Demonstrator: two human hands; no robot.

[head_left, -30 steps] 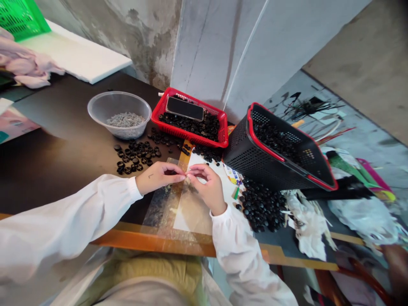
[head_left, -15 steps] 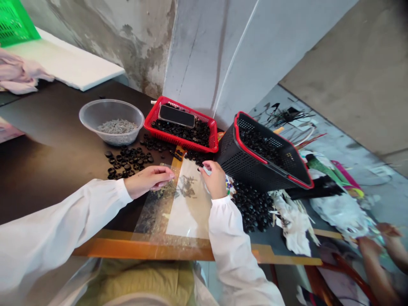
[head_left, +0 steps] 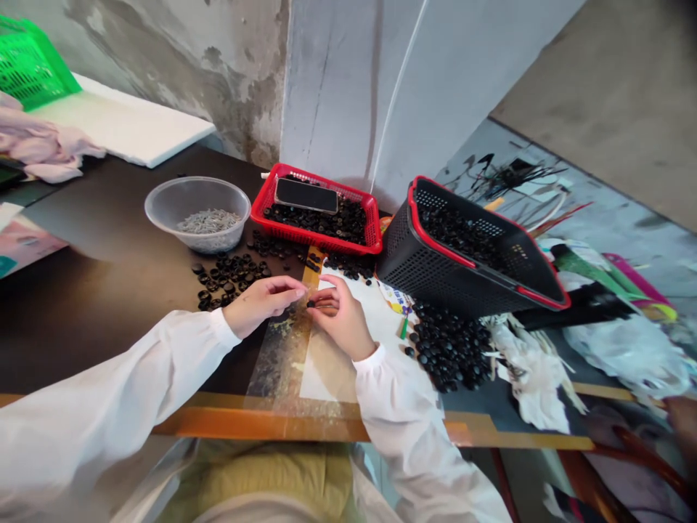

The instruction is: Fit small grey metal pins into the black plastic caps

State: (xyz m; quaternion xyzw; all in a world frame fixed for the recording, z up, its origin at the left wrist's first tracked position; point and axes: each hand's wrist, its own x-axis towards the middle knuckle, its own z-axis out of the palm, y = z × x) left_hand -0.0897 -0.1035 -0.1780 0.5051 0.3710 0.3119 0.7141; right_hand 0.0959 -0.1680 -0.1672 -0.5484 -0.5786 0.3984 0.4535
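Note:
My right hand (head_left: 340, 318) pinches a small round black part (head_left: 311, 304) between thumb and fingertips, above a white sheet (head_left: 327, 370). Close to its left, my left hand (head_left: 264, 301) is closed in a pinch, and what its fingertips hold is too small to make out. Loose black parts (head_left: 229, 276) lie left of the hands, beside a clear bowl (head_left: 157, 207) of small grey metal pieces (head_left: 210, 221). Behind the hands, a red basket (head_left: 316, 238) holds more black parts and a phone (head_left: 306, 195).
A black basket with a red rim (head_left: 430, 272) stands at the right, with a pile of black parts (head_left: 454, 349) before it. White foam board (head_left: 136, 127), a green crate (head_left: 33, 62) and pink cloth (head_left: 49, 142) are at the left. Plastic bags (head_left: 626, 356) lie far right.
My right hand has moved left and down, bringing the black part near my left fingertips. The view has shifted slightly, and the other person's arms at the right have mostly left the picture.

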